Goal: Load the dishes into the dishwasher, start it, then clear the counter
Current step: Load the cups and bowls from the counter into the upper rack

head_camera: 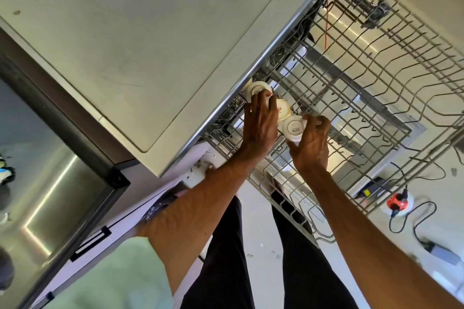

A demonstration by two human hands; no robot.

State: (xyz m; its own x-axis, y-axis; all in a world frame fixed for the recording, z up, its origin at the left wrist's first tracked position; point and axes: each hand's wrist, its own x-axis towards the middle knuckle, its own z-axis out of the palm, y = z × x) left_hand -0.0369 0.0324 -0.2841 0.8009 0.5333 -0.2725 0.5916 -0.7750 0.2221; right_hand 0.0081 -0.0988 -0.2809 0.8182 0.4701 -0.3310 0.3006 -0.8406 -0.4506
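The dishwasher's upper wire rack (356,98) is pulled out below the counter edge. Three small white bowls sit upside down in its near-left corner. My left hand (258,123) lies over the first bowl (256,89), fingertips on its base. A middle bowl (283,109) with a red mark sits between my hands. My right hand (312,140) grips the rim of the third bowl (293,129), whose base shows printed letters. The bowls touch one another.
The pale counter (120,40) fills the upper left, with a steel sink (50,183) beside it. The lower rack (414,40) extends to the right. On the floor lie cables and an orange-and-white socket reel (399,202). My legs stand between the cabinet and the open door.
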